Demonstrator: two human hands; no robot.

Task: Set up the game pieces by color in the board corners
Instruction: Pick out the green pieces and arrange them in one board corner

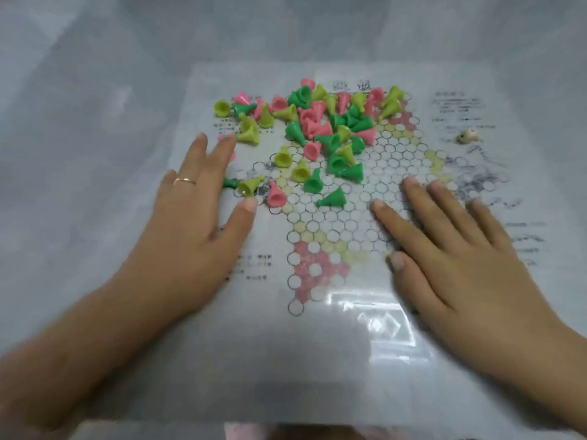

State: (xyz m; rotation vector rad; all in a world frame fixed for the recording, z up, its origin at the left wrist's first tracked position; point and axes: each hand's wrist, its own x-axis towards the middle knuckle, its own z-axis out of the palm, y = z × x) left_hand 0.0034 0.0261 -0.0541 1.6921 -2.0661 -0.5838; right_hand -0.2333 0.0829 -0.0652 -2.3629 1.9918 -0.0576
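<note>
Two hands lie flat, fingers spread, holding nothing: left hand (pixel 197 217) at the board (pixel 333 328) left edge, right hand (pixel 460 249) on the hex grid. Pink, green & yellow-green game pieces (pixel 317 131) lie jumbled beyond the fingertips, nearest ones just beside the left thumb. Small pale object (pixel 467 135) far right.

You have one view only, from the wide-angle camera on your head, so no second view overlaps it. It looks forward and steeply down onto the pale grey tabletop (pixel 79 128) from close range. The glossy white paper game board printed with hexagonal cells (pixel 343 217) fills the middle of the frame, its far edge toward the top. Your left hand (pixel 190 217) and right hand (pixel 470 249) reach in from the bottom corners. Straight lines bend slightly toward the edges, and the picture is a little blurred.
</note>
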